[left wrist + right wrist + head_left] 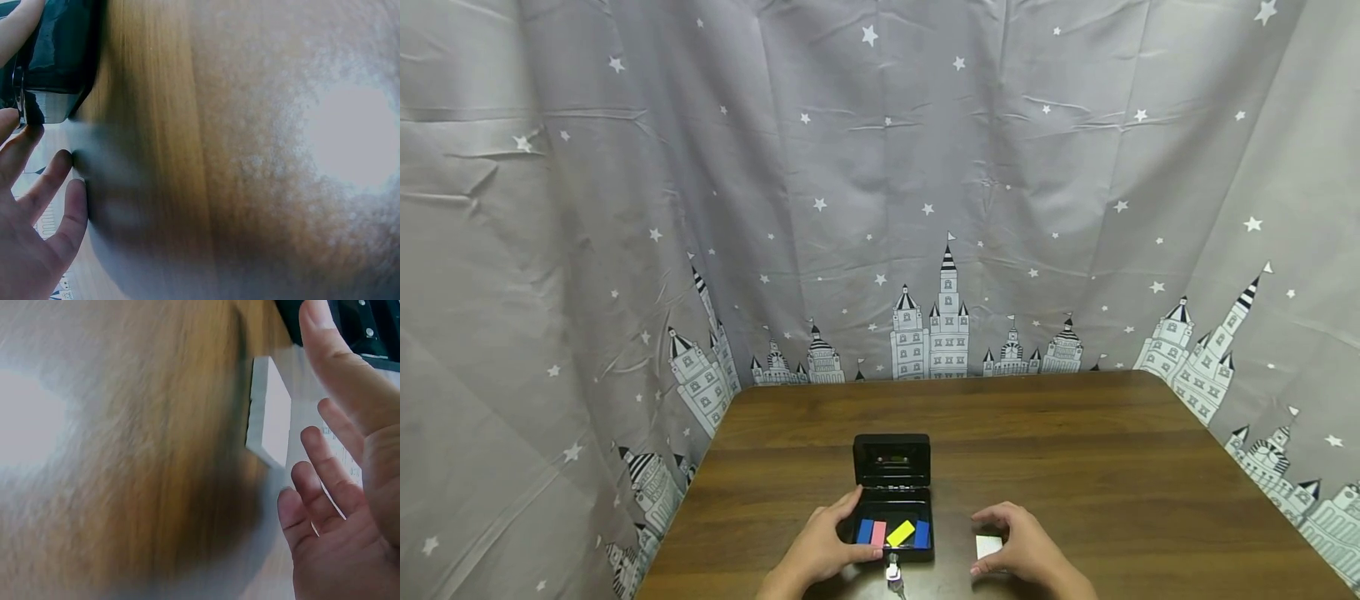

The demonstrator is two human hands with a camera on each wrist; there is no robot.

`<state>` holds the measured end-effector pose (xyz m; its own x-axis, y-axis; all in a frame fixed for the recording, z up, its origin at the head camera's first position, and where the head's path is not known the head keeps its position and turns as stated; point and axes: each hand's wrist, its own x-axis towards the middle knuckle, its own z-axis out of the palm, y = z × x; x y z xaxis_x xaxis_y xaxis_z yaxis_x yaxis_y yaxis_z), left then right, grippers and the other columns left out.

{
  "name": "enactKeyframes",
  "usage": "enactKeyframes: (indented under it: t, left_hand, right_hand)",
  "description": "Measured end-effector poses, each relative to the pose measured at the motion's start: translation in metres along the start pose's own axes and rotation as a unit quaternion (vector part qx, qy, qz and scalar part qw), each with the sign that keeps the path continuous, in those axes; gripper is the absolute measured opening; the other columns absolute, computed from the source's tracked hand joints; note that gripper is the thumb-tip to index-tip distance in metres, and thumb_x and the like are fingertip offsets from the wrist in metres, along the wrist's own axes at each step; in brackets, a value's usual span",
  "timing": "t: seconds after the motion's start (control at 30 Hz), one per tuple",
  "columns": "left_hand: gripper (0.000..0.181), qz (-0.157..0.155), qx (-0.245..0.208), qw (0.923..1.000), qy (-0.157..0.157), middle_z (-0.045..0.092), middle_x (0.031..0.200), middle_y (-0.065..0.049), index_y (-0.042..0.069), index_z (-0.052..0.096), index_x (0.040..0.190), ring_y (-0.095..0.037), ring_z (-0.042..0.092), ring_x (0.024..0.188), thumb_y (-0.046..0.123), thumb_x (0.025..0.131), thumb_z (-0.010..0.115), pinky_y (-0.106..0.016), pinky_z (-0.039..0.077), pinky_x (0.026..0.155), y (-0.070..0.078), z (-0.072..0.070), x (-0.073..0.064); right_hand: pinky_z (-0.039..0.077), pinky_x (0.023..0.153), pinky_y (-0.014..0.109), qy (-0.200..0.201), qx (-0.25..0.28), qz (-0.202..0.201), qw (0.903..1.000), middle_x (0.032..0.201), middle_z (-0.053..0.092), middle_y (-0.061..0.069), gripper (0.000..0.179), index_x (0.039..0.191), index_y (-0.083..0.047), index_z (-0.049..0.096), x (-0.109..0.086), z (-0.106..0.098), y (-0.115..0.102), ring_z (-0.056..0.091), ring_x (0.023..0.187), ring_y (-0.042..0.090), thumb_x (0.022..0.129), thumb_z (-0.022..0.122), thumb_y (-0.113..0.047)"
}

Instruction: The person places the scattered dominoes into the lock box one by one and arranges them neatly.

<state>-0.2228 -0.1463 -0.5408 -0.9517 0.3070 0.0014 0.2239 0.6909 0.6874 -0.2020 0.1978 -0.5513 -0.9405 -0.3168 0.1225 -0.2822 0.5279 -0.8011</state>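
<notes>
A small black cash box point(891, 507) stands on the table with its lid point(891, 461) raised. Inside lie a blue piece point(865, 532), a pink piece point(878, 533), a slanted yellow piece point(900, 533) and another blue piece point(922, 534), all flat and rectangular. My left hand point(816, 542) holds the box at its left side, thumb on the front edge, index finger near the hinge. To the right, my right hand point(1026, 550) is spread around a white rectangular block point(988, 546). In the right wrist view its fingers point(325, 456) stand apart from the block.
Keys point(892, 572) hang at the front of the box. The brown wooden table point(1075, 450) extends behind and to both sides. A grey curtain point(820, 150) printed with stars and castles surrounds its far edge and sides.
</notes>
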Motion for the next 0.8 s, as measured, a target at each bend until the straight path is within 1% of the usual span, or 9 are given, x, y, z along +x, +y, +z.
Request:
enactKeyframes:
  t: [0.1, 0.27, 0.37, 0.47, 0.6, 0.8]
  left_hand:
    - [0.101, 0.001, -0.001, 1.0, 0.0, 0.05, 0.149, -0.015, 0.007, 0.046, 0.151, -0.043, 0.049, 0.123, 0.051, 0.07, 0.089, -0.066, 0.04, 0.1, 0.0, 0.0, 0.0]
    - [0.102, -0.002, 0.001, 1.0, 0.002, 0.05, 0.149, -0.015, 0.008, 0.046, 0.151, -0.043, 0.049, 0.123, 0.052, 0.07, 0.089, -0.066, 0.04, 0.099, 0.0, 0.0, 0.001]
    - [0.102, -0.003, 0.005, 1.0, 0.002, 0.05, 0.149, -0.015, 0.008, 0.047, 0.151, -0.041, 0.05, 0.122, 0.053, 0.07, 0.089, -0.065, 0.041, 0.099, 0.0, 0.001, 0.001]
    - [0.102, -0.003, 0.006, 1.0, 0.001, 0.05, 0.149, -0.015, 0.008, 0.047, 0.151, -0.041, 0.05, 0.121, 0.053, 0.069, 0.089, -0.065, 0.041, 0.099, 0.0, 0.001, 0.0]
    - [0.102, -0.002, 0.004, 1.0, 0.001, 0.05, 0.149, -0.015, 0.008, 0.047, 0.151, -0.041, 0.05, 0.121, 0.053, 0.069, 0.089, -0.065, 0.041, 0.099, 0.0, 0.0, 0.0]
    - [0.102, -0.01, 0.005, 0.9999, 0.0, 0.05, 0.149, -0.015, 0.009, 0.047, 0.151, -0.04, 0.05, 0.121, 0.052, 0.069, 0.089, -0.065, 0.041, 0.099, 0.001, 0.0, -0.001]
  right_hand:
    - [0.049, 0.076, 0.03, 0.0, 0.003, -0.002, 1.0, 0.106, 0.066, 0.005, 0.063, 0.11, -0.003, 0.072, -0.004, -0.002, 0.004, 0.054, 0.09, 0.021, 0.056, 0.1, -0.022]
    - [0.047, 0.073, 0.027, 0.005, -0.004, 0.007, 1.0, 0.105, 0.065, 0.002, 0.063, 0.109, -0.005, 0.073, -0.008, -0.004, 0.009, 0.052, 0.087, 0.016, 0.055, 0.1, -0.024]
    - [0.046, 0.073, 0.026, 0.003, -0.006, 0.016, 0.9998, 0.105, 0.065, 0.001, 0.063, 0.109, -0.007, 0.073, -0.01, -0.006, 0.011, 0.052, 0.087, 0.016, 0.055, 0.1, -0.024]
    - [0.046, 0.073, 0.026, 0.0, -0.008, 0.022, 0.9997, 0.101, 0.064, 0.001, 0.063, 0.108, -0.006, 0.073, -0.012, -0.008, 0.011, 0.052, 0.088, 0.018, 0.053, 0.1, -0.023]
    - [0.045, 0.072, 0.026, -0.001, -0.01, 0.02, 0.9997, 0.094, 0.061, 0.001, 0.061, 0.105, -0.005, 0.073, -0.013, -0.01, 0.012, 0.052, 0.087, 0.019, 0.053, 0.1, -0.02]
    - [0.047, 0.069, 0.026, 0.007, -0.006, 0.007, 0.9999, 0.089, 0.06, 0.0, 0.054, 0.1, -0.004, 0.074, -0.014, -0.008, 0.014, 0.053, 0.082, 0.012, 0.054, 0.099, -0.015]
